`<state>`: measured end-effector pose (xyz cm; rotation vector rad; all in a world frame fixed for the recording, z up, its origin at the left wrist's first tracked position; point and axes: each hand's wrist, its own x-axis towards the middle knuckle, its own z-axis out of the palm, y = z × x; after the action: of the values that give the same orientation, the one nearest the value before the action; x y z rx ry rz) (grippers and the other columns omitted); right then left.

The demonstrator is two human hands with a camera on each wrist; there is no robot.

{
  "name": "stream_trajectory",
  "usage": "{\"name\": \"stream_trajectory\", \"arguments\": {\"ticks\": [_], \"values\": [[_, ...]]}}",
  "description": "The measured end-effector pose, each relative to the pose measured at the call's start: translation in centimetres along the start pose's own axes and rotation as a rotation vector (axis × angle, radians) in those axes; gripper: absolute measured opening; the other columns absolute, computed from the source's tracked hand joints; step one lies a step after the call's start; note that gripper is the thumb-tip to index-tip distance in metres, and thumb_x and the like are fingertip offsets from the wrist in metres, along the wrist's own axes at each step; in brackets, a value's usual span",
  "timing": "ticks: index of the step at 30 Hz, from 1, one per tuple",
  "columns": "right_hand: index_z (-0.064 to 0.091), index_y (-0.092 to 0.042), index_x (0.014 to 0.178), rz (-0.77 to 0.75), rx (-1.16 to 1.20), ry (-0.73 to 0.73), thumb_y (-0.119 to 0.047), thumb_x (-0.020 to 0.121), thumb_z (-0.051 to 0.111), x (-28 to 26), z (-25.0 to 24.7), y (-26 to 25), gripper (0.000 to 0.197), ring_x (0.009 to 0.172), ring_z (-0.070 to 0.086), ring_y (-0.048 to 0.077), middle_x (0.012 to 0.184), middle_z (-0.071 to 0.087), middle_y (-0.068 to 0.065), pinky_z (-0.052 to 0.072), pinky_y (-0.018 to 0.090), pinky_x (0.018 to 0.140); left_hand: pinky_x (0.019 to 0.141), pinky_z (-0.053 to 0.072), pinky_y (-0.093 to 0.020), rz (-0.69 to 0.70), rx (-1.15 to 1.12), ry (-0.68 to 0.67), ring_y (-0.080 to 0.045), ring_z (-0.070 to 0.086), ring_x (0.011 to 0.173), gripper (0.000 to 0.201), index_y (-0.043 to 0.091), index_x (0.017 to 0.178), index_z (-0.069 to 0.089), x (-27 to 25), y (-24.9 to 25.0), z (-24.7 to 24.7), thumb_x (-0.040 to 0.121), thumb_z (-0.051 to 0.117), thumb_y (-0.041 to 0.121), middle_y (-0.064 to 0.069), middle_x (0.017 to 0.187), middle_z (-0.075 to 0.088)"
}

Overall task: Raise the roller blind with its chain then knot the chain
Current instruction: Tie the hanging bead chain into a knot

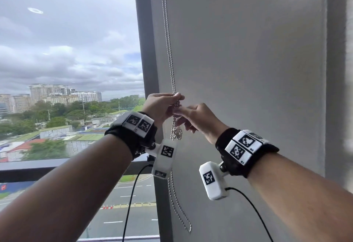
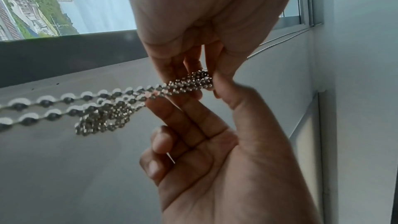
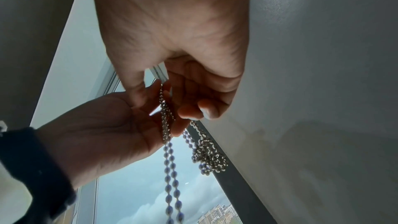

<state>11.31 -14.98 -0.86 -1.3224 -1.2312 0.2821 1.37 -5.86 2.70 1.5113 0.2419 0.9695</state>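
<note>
A silver bead chain (image 1: 170, 60) hangs down the edge of the dark window frame (image 1: 147, 60). At chest height my left hand (image 1: 168, 102) pinches its strands between thumb and fingertips. My right hand (image 1: 191, 111) meets it just below and to the right, thumb and forefinger on the same strands (image 2: 189, 83). Under both hands dangles a tangled bunch of chain (image 1: 177, 132), also seen in the left wrist view (image 2: 103, 117) and the right wrist view (image 3: 210, 156). The chain's bottom loop (image 1: 183, 215) hangs free. The window glass is uncovered; the blind's fabric is out of view.
A grey wall surface (image 1: 248, 69) fills the right side, close behind the hands. The window (image 1: 66, 50) on the left looks out over buildings and a road. A dark sill bar (image 1: 28, 171) crosses below it. Camera cables (image 1: 131, 194) trail from both wrists.
</note>
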Motion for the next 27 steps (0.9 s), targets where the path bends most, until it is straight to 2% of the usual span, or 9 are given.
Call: {"name": "stream_trajectory", "arguments": {"ticks": [3,4,8,12,15,18,21,25,27], "values": [[0.069,-0.018,0.064,-0.057,-0.149,0.037,-0.039,0.074,0.080,-0.2,0.3,0.5,0.026,0.042,0.050,-0.006,0.059,0.069,-0.008,0.036,0.012,0.048,0.065,0.053,-0.034,-0.020,0.029,-0.010,-0.032,0.059,0.079,0.030,-0.011,0.104,0.064,-0.6,0.0,0.2,0.081,0.067,0.008,-0.019,0.083,0.060],[0.069,-0.016,0.062,-0.072,-0.181,0.070,-0.040,0.072,0.081,-0.1,0.4,0.7,0.029,0.044,0.051,-0.006,0.055,0.067,-0.009,0.037,0.013,0.050,0.067,0.053,-0.036,-0.022,0.037,-0.009,-0.034,0.058,0.081,0.031,-0.011,0.104,0.064,-0.9,0.0,0.3,0.079,0.068,0.007,-0.022,0.088,0.060],[0.071,-0.009,0.067,-0.112,-0.317,0.166,-0.029,0.080,0.074,0.4,0.6,0.9,0.025,0.057,0.059,0.011,0.069,0.073,0.007,0.043,0.023,0.057,0.062,0.057,-0.032,-0.015,0.106,-0.004,-0.033,0.061,0.079,0.032,-0.012,0.102,0.065,-1.7,-0.2,0.6,0.076,0.071,0.007,-0.029,0.098,0.064],[0.071,-0.011,0.068,-0.060,-0.252,0.153,-0.019,0.084,0.070,0.6,0.1,0.5,0.018,0.042,0.056,0.015,0.056,0.064,0.005,0.045,0.024,0.046,0.086,0.053,-0.040,-0.008,0.198,0.017,-0.029,0.061,0.083,0.020,-0.007,0.097,0.069,-1.4,-0.1,0.3,0.080,0.061,-0.001,-0.027,0.098,0.066],[0.071,-0.012,0.068,-0.048,-0.249,0.169,-0.019,0.085,0.072,1.0,-0.3,0.2,0.018,0.036,0.055,0.011,0.051,0.061,0.003,0.045,0.019,0.043,0.083,0.057,-0.043,0.029,0.274,0.058,-0.029,0.063,0.077,0.025,-0.008,0.096,0.069,-1.0,-0.2,0.0,0.079,0.050,-0.014,-0.022,0.088,0.066],[0.074,-0.003,0.078,-0.047,-0.142,0.217,-0.018,0.084,0.075,1.6,-0.3,-0.1,0.016,0.042,0.063,0.015,0.057,0.067,0.010,0.057,0.027,0.050,0.076,0.059,-0.041,0.116,0.285,0.050,-0.026,0.068,0.072,0.021,-0.004,0.092,0.070,-1.2,-0.4,-0.4,0.077,0.060,-0.014,-0.019,0.083,0.071],[0.072,0.007,0.085,-0.007,0.051,0.235,-0.006,0.081,0.076,2.1,0.2,-0.4,0.014,0.059,0.072,0.028,0.074,0.072,0.022,0.063,0.039,0.064,0.069,0.060,-0.040,0.202,0.229,0.063,-0.022,0.068,0.064,0.018,-0.005,0.085,0.070,-1.3,-0.6,-0.7,0.072,0.064,-0.015,-0.009,0.071,0.073],[0.068,0.005,0.081,0.051,0.303,0.222,0.003,0.080,0.073,2.1,0.7,-0.8,0.006,0.057,0.069,0.024,0.071,0.069,0.016,0.063,0.036,0.063,0.070,0.056,-0.050,0.239,0.080,0.087,-0.031,0.065,0.071,0.024,0.004,0.081,0.060,-1.2,-0.7,-0.8,0.068,0.070,-0.014,-0.019,0.087,0.069],[0.066,0.001,0.082,0.068,0.422,0.196,0.004,0.082,0.070,2.0,0.8,-0.9,0.004,0.058,0.069,0.023,0.072,0.069,0.014,0.063,0.035,0.064,0.068,0.057,-0.047,0.222,0.029,0.088,-0.029,0.064,0.069,0.032,0.010,0.082,0.051,-1.0,-0.9,-1.1,0.070,0.067,-0.014,-0.016,0.090,0.067]]}}
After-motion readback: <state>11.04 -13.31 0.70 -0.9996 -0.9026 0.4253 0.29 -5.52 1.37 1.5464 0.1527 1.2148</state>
